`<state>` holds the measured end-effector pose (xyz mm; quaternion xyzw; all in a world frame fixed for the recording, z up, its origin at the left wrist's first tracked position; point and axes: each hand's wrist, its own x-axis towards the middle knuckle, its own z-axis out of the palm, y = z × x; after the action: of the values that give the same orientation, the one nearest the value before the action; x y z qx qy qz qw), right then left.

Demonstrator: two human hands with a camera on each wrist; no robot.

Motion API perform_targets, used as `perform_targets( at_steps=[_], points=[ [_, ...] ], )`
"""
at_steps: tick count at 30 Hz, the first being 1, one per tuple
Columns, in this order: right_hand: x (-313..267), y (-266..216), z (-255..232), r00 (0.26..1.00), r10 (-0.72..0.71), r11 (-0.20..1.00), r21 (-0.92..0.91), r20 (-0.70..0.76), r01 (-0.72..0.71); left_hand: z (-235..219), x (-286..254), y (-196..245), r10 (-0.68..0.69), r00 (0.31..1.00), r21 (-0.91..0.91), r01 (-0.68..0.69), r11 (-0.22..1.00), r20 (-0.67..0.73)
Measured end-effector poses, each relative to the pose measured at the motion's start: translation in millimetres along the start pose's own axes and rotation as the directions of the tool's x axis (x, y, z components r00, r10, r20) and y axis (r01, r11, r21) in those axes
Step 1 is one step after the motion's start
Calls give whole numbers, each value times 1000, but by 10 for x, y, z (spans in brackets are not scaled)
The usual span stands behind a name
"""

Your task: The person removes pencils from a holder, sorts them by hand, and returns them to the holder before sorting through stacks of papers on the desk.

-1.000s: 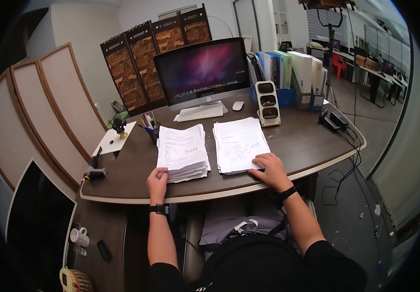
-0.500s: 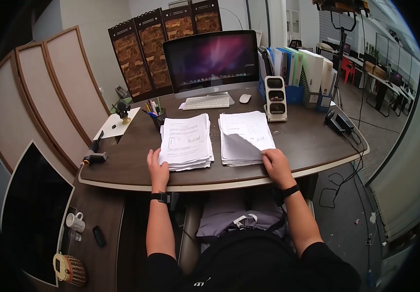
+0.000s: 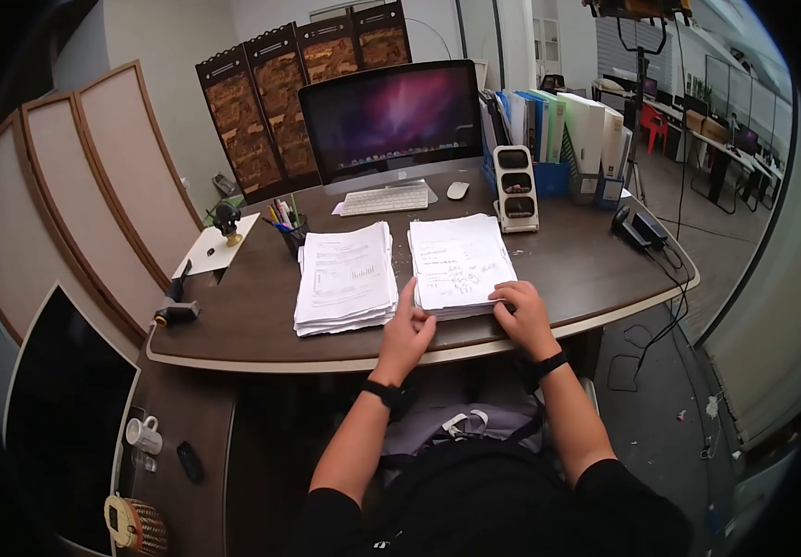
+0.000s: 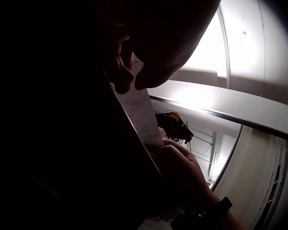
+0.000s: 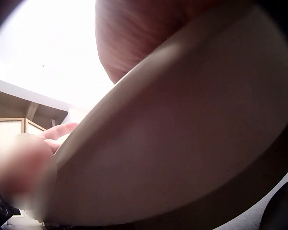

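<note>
Two thick stacks of printed paper lie side by side on the brown desk [image 3: 605,269]. Against the lower left edge of the right stack [image 3: 461,255], my left hand [image 3: 405,339] has its index finger extended along the sheets. My right hand [image 3: 526,320] grips the same stack's lower right corner, fingertips bent over the top page. That page carries handwriting and lies flat. The left stack [image 3: 345,274], topped by a page with a bar chart, stands apart from both hands. In the left wrist view my right hand [image 4: 180,165] shows at the paper's edge [image 4: 144,115].
Behind the stacks are a keyboard [image 3: 385,200], a mouse [image 3: 457,190] and a monitor [image 3: 391,121]. A pen cup [image 3: 295,237] stands beyond the left stack. An upright three-slot holder [image 3: 516,190] and several binders [image 3: 581,139] stand back right. Black adapters [image 3: 637,229] lie far right.
My left hand has moved right, from the left stack to the right stack's left edge. The sheet corner that my right hand held lifted half a second ago is down flat again.
</note>
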<state>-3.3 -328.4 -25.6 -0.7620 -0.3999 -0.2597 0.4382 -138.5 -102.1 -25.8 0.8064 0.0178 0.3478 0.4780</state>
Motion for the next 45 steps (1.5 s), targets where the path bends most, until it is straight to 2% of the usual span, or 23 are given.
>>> perform_targets(
  at_steps=[2,3,4,6,8,10,12,14,19,21,22,23,24,25,26,28,30,34,38,40,42,44,45],
  points=[
    [13,-12,-13,1000,0,1000,16,1,0,97,84,124,-105,989,20,103,994,104],
    [20,-10,-12,1000,-7,1000,15,1,7,115,109,97,-114,985,57,108,993,126],
    [11,-1,-4,1000,22,999,35,16,-23,123,142,15,-106,987,56,100,993,120],
    [24,15,7,998,55,997,57,33,-56,134,128,-159,47,994,177,-65,982,101],
    [18,9,20,996,60,998,2,-60,-60,104,64,-69,-10,997,138,0,990,75],
    [-1,50,35,998,55,998,-41,-37,-57,86,59,-99,82,996,141,-87,986,44],
    [23,36,32,995,91,994,-61,-50,-94,78,68,-70,77,996,122,-81,989,40],
    [11,76,44,997,67,993,-94,-45,-71,65,57,-34,49,996,187,-62,980,73],
    [21,77,89,973,215,976,61,-82,-211,88,88,-116,90,996,183,-90,979,10],
    [17,23,72,966,241,970,65,-88,-236,100,67,-210,-96,992,7,97,995,-88],
    [13,-13,63,959,267,963,71,-98,-261,54,49,-43,-239,966,-211,215,954,-97],
    [-13,23,74,957,272,961,74,-103,-265,34,41,-125,-189,970,-238,149,960,-154],
    [-28,101,96,984,170,984,-49,-55,-173,0,58,-269,-132,968,-262,73,962,-213],
    [-19,151,111,997,71,983,-168,0,-70,-72,90,-403,-24,962,-147,-17,989,-271],
    [-13,98,120,998,66,980,-187,-6,-66,-163,104,-353,0,957,-196,-59,979,-290],
    [-4,25,87,997,58,977,-207,44,-48,-425,143,-303,-40,948,-187,-21,982,-315],
    [-25,16,70,997,52,979,-199,60,-39,-682,207,-337,31,920,-124,-86,989,-390],
    [-17,44,80,998,27,983,-184,54,-17,-1185,266,-415,109,857,48,-98,994,-504],
    [-10,45,84,997,43,985,-172,58,-32,-1563,234,-693,154,839,157,-83,984,-521],
    [-15,59,94,997,36,981,-194,62,-23,-1641,222,-745,120,866,245,3,969,-486],
    [-24,45,81,997,38,982,-189,64,-25,-1668,184,-812,102,870,243,21,970,-482],
    [-16,42,84,998,38,983,-180,52,-28,-1691,140,-859,-52,929,286,166,944,-368],
    [-4,46,94,998,32,983,-180,54,-22,-1691,146,-882,-44,926,289,161,944,-374]
  ],
)
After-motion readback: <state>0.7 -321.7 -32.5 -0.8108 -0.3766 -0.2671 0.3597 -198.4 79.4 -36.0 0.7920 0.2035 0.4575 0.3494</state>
